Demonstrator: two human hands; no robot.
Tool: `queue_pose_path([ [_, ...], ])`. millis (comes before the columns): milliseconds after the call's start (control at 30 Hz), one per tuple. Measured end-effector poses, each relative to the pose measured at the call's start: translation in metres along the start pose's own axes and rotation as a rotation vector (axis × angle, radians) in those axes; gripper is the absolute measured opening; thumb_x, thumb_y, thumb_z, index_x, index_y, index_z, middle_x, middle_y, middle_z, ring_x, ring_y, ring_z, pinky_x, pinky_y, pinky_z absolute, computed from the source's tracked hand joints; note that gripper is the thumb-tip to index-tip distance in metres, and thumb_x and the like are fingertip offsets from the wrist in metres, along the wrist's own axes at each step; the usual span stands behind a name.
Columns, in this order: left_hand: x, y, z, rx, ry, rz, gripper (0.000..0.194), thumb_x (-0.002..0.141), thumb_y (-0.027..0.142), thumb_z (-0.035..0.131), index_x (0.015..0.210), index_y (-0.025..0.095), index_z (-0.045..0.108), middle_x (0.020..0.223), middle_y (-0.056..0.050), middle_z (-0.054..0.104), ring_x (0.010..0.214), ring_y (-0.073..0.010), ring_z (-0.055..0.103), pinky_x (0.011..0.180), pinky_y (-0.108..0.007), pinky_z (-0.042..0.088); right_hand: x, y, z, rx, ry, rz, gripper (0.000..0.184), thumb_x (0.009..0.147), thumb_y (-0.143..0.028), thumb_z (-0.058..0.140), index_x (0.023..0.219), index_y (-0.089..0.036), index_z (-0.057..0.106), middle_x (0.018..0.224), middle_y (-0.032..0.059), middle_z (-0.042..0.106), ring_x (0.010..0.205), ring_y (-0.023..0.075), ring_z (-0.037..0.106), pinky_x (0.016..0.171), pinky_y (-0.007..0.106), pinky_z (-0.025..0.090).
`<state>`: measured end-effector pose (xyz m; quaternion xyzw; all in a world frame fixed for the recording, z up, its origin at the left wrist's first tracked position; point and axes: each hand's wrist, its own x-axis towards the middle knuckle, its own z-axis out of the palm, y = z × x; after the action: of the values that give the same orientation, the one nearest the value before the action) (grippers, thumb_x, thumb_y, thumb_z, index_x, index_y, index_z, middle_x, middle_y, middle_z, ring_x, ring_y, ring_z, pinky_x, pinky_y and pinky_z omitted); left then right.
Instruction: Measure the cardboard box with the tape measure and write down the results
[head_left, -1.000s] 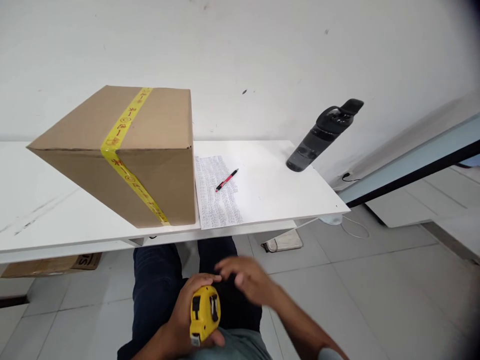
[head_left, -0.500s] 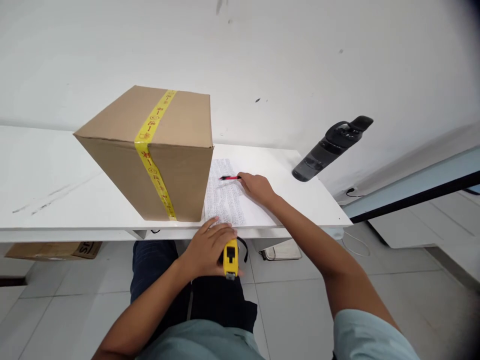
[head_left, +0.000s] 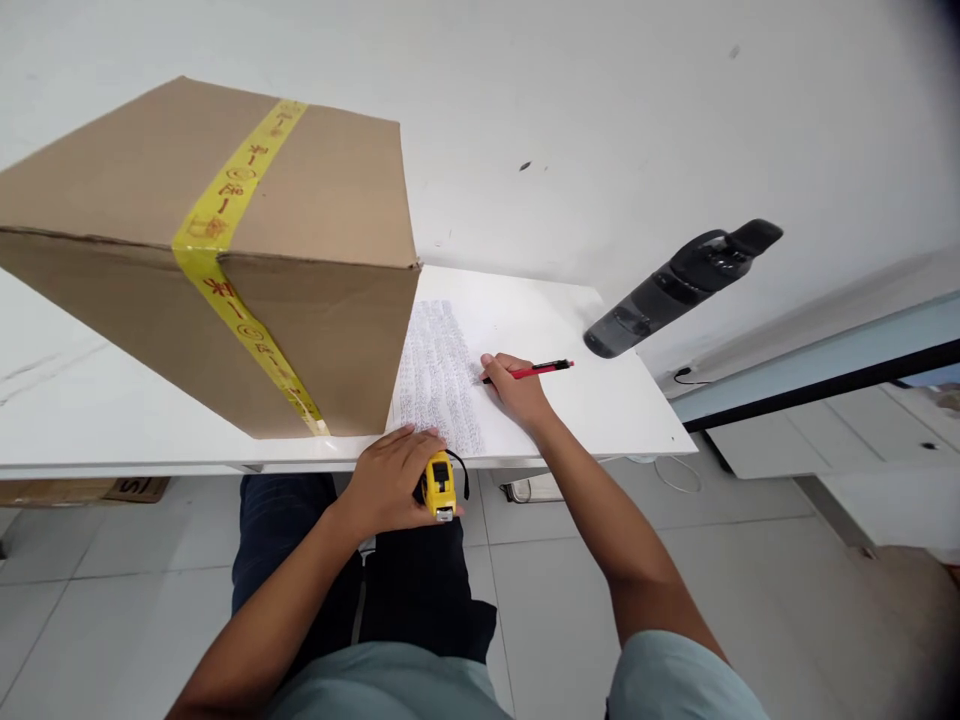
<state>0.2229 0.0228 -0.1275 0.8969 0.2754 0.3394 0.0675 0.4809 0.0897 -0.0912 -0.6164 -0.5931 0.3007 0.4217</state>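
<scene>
Right hand (head_left: 519, 390) has turned the pen (head_left: 541, 369), now pinched in a writing hold at the paper (head_left: 439, 385), right of the box (head_left: 322, 345); left hand (head_left: 391, 482) grips a tape measure (head_left: 440, 488) by the table's (head_left: 622, 405) near edge.

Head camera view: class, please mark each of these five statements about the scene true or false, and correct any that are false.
1. The right hand holds a red-and-black pen. True.
2. The yellow tape measure is in the right hand. False: the left hand holds it.
3. Yellow printed packing tape runs across the top and down the side of the large cardboard box. True.
4. The black water bottle is to the left of the large cardboard box. False: it is to the right of it.
5. The paper covered in writing lies on the white table. True.
</scene>
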Motion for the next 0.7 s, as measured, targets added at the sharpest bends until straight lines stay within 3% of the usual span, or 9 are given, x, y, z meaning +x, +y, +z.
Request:
queue_pose_path([
  [367, 0.0007, -0.0006, 0.0025, 0.011, 0.031, 0.016, 0.078, 0.077, 0.069, 0.073, 0.132, 0.018, 0.054, 0.124, -0.012, 0.075, 0.111, -0.0277, 0.074, 0.108, -0.045, 0.055, -0.0033, -0.0103, 0.0028, -0.006, -0.022, 0.082, 0.037, 0.083, -0.043, 0.061, 0.053, -0.022, 0.055, 0.059, 0.0, 0.058, 0.062, 0.0167, 0.051, 0.063, 0.033, 0.039],
  [500, 0.0018, -0.0002, 0.0023, 0.025, 0.06, 0.03, 0.073, 0.079, 0.062, 0.074, 0.132, 0.017, 0.053, 0.121, -0.012, 0.075, 0.109, -0.0269, 0.074, 0.106, -0.044, 0.056, -0.0035, -0.0088, 0.0026, -0.001, -0.013, 0.086, 0.036, 0.082, -0.043, 0.06, 0.054, -0.022, 0.055, 0.059, 0.0004, 0.058, 0.063, 0.017, 0.051, 0.063, 0.033, 0.04],
  [700, 0.0032, 0.001, 0.0016, 0.024, 0.056, 0.034, 0.075, 0.078, 0.065, 0.074, 0.132, 0.016, 0.053, 0.121, -0.013, 0.075, 0.109, -0.0271, 0.074, 0.107, -0.044, 0.056, -0.0044, -0.0088, 0.0036, 0.001, 0.007, 0.083, 0.036, 0.083, -0.043, 0.059, 0.054, -0.022, 0.053, 0.059, 0.0001, 0.056, 0.064, 0.0172, 0.05, 0.064, 0.033, 0.04],
])
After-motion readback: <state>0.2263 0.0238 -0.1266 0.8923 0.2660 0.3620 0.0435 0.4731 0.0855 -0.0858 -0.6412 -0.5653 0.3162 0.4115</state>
